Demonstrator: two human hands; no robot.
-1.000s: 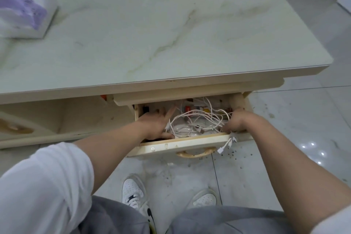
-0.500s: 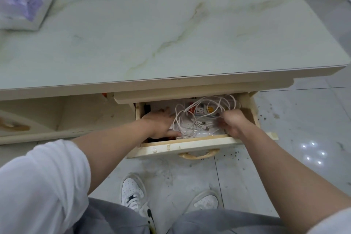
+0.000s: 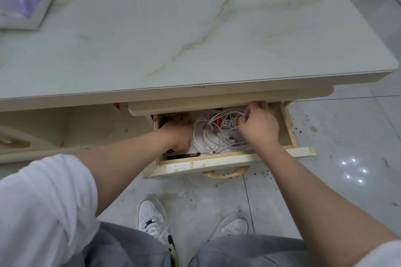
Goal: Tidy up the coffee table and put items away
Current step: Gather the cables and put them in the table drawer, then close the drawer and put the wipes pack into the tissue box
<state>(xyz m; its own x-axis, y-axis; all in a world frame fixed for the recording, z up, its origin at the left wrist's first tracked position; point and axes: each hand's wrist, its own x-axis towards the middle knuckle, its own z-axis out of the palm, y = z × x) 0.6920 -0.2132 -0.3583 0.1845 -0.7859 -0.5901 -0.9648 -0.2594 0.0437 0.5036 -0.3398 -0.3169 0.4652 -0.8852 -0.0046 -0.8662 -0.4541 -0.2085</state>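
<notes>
A wooden drawer (image 3: 208, 167) stands pulled out from under the marble coffee table (image 3: 173, 39). Inside lies a tangle of white cables (image 3: 213, 136) over small boxes and packets. My right hand (image 3: 258, 125) is in the drawer's far right part, fingers closed on a loop of the cables. My left hand (image 3: 180, 134) rests in the drawer's left part, pressed down beside the tangle; its fingers are partly hidden under the table rail. A dark red and black object (image 3: 184, 155) lies along the drawer's front inner edge.
A purple and white plastic pack (image 3: 19, 4) sits at the table's far left. Container bottoms show at the far edge. An open shelf (image 3: 71, 128) lies left of the drawer. My white shoes (image 3: 152, 219) stand on the speckled tile floor below.
My right hand has moved back and up toward the drawer's far right, pulling the cables in; the plug ends that hung over the front edge are now inside. My left hand moved slightly deeper.
</notes>
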